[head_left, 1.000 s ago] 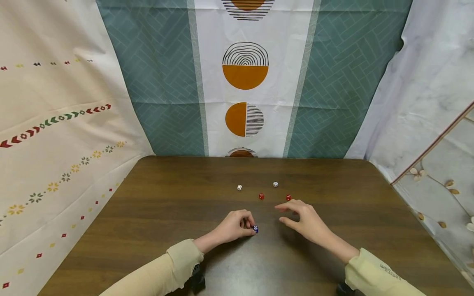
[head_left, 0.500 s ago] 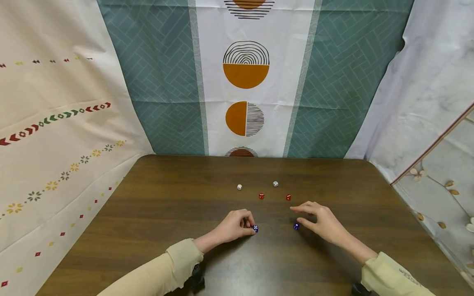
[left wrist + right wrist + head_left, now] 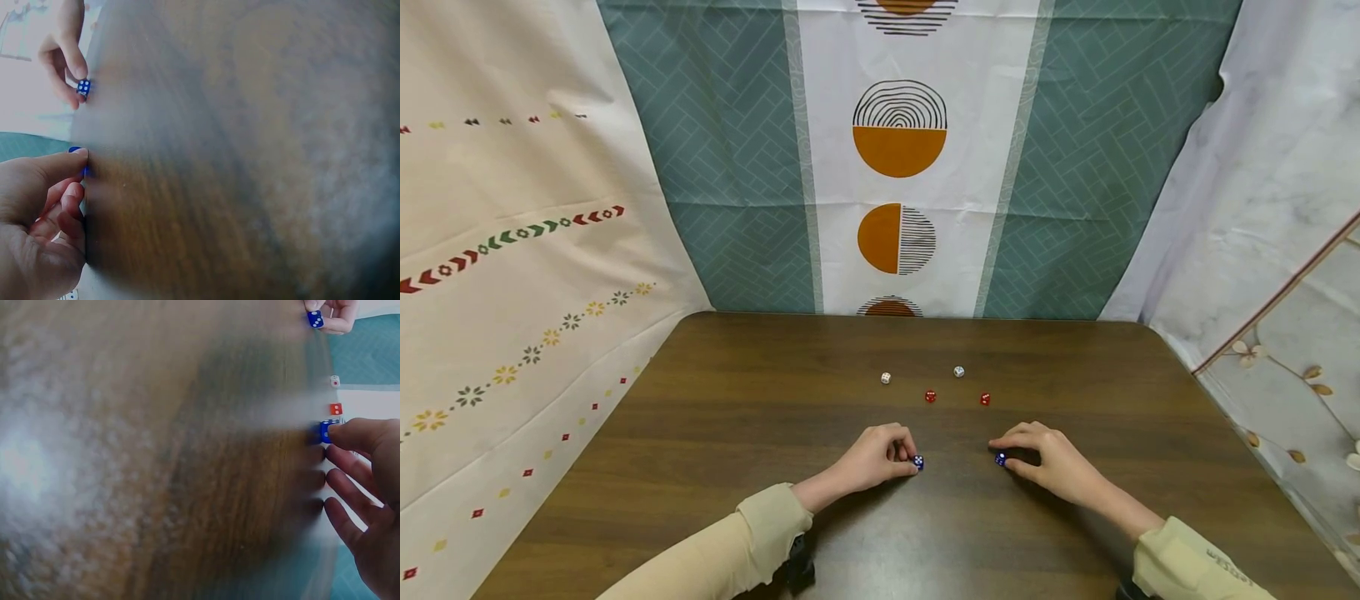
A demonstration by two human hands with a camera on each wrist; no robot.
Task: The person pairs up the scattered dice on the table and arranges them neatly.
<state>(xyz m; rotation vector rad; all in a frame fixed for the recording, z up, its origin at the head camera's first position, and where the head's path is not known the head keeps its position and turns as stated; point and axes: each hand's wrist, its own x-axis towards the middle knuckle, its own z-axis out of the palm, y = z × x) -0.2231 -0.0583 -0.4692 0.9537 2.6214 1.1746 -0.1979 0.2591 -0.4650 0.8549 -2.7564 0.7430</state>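
My left hand (image 3: 876, 457) pinches a small blue die (image 3: 918, 462) with white pips between thumb and fingers, low at the tabletop. To its right, my right hand (image 3: 1052, 462) has thumb and forefinger at a second blue die (image 3: 1001, 459), pinching it close to the wood. The left wrist view shows this second die (image 3: 84, 86) between the thumb and a finger of the right hand (image 3: 65, 59). In the right wrist view the thumb lies against the die (image 3: 326, 432), with the other fingers spread below it.
Beyond the hands lie two red dice, one nearer the middle (image 3: 930, 397) and a right one (image 3: 985, 399). Farther back are a left white die (image 3: 886, 378) and a right white die (image 3: 958, 372). Patterned cloths hang around the brown table (image 3: 760, 392).
My right hand has moved right, away from the left hand, and the second blue die has come into sight. Its thumb and forefinger have since closed in on that die. The left hand stays still.
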